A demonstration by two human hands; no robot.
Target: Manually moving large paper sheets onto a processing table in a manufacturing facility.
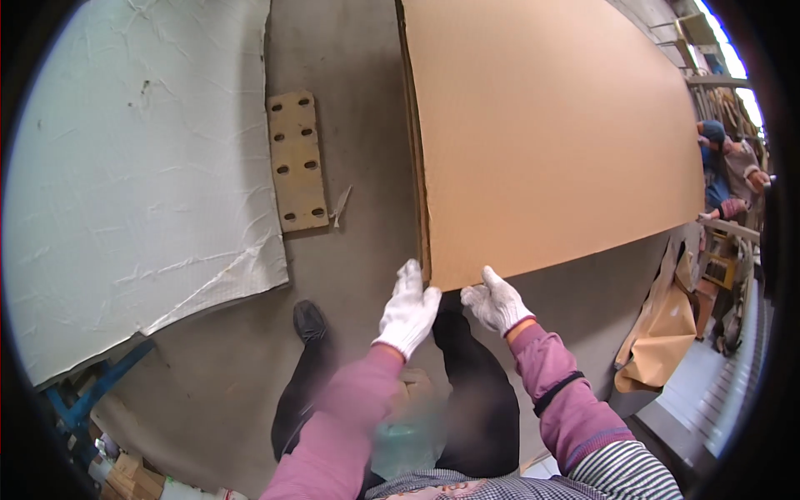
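A large brown cardboard sheet (554, 137) lies in front of me, with at least one more layer showing along its left edge. Both of my hands wear white knitted gloves. My left hand (407, 310) is at the near left corner, its fingers stretched along the left edge and the thumb out toward the near edge. A little to the right, my right hand (497, 302) meets the near edge with its fingers extended and thumb apart. Neither hand visibly wraps round the cardboard, though the sheet's underside is hidden.
A wrinkled whitish sheet (142, 183) lies at left above a blue metal frame (104, 383). A flat tan piece with several slots (297, 162) rests beside it on the grey floor (354, 92). Folded brown cardboard (662, 333) stands at right. Another person (733, 171) is at the far right edge.
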